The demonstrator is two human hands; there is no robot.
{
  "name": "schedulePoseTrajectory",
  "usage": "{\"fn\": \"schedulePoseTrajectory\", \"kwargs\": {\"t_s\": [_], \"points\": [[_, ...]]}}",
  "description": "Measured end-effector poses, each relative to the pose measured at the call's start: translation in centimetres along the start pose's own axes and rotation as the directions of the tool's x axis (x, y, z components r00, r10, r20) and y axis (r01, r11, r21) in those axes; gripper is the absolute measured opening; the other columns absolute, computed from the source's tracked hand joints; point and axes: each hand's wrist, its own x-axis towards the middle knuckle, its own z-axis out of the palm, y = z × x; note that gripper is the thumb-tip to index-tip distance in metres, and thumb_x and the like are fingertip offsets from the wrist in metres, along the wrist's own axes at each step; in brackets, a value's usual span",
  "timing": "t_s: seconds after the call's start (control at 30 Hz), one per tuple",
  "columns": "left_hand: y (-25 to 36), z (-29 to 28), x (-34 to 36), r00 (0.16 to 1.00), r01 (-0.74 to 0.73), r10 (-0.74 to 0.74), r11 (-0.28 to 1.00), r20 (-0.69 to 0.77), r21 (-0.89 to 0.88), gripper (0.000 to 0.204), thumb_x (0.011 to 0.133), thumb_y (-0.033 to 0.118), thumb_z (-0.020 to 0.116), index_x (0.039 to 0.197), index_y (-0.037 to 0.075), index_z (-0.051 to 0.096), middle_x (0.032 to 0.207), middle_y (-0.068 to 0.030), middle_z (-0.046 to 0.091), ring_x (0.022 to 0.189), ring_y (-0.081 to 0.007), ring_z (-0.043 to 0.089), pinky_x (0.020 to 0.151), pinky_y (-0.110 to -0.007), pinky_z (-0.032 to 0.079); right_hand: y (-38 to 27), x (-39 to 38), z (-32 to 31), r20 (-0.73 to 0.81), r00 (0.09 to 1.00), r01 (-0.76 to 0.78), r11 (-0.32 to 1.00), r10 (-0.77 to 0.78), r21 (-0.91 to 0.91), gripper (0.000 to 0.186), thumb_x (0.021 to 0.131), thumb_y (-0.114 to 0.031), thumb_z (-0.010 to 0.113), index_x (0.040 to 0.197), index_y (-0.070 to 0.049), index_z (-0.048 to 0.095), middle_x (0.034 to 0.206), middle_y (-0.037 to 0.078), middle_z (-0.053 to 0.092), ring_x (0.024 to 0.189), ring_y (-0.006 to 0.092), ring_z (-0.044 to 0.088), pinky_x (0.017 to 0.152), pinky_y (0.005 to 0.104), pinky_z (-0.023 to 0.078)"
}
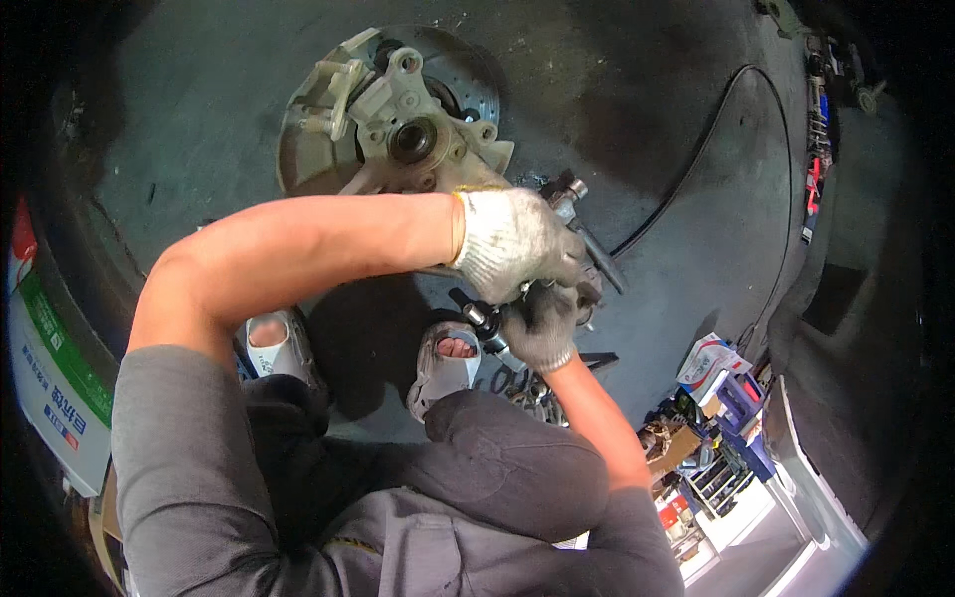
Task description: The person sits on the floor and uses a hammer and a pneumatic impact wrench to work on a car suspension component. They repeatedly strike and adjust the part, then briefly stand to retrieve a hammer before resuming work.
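Note:
Both my hands wear pale knitted gloves. My left hand (pixel 517 241) reaches across to the right, fingers curled down, meeting my right hand (pixel 544 320). That hand is closed too, its glove dirtied grey; what either holds is hidden between them. A steel bar-shaped tool (pixel 600 257) with a chrome end (pixel 575 189) lies just beyond the fingers. By my right hand, a black and chrome cylindrical tool (pixel 484 318) points toward my foot; whether it is held, I cannot tell. Above my left forearm sits a steering knuckle (pixel 403 124) with a brake disc (pixel 477 75) and dust shield (pixel 308 129).
A black hose (pixel 701 154) curves over the dark floor on the right. Metal parts (pixel 542 403) lie below my right wrist. Boxes and tools (pixel 721 428) crowd the lower right. A green and white box (pixel 60 378) stands at the left. My sandalled feet (pixel 445 368) are close by.

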Motion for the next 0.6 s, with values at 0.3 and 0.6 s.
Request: {"fn": "schedulePoseTrajectory", "kwargs": {"t_s": [0.3, 0.6], "points": [[1.7, -2.3, 1.0, 0.989, 0.084, -0.095, 0.992, 0.115, 0.092, 0.073, 0.068, 0.021, 0.09, 0.14, 0.016, 0.074, 0.137, -0.0145, 0.07, 0.121, -0.0389, 0.072, 0.105, -0.051, 0.06, 1.2, 0.9, -1.6, 0.014, 0.964, 0.264, 0.952, -0.265, -0.158, 0.013, 0.089, -0.015, 0.076, 0.096, -0.004, 0.074, 0.096, 0.018, 0.074, 0.085, 0.0412, 0.072, 0.08, 0.0543, 0.056], [1.8, -2.0, 0.4, 0.994, 0.076, -0.078, 0.997, 0.075, 0.03, 0.071, 0.067, 0.02, 0.093, 0.134, 0.01, 0.074, 0.14, -0.0158, 0.07, 0.128, -0.0401, 0.07, 0.109, -0.051, 0.058, -7.8, 3.4, -7.7, 0.439, 0.877, 0.087, 0.834, 0.195, -0.545, 0.015, 0.095, -0.019, 0.07, 0.092, -0.005, 0.074, 0.074, 0.017, 0.076, 0.069, 0.0376, 0.078, 0.062, 0.0497, 0.062]]}}
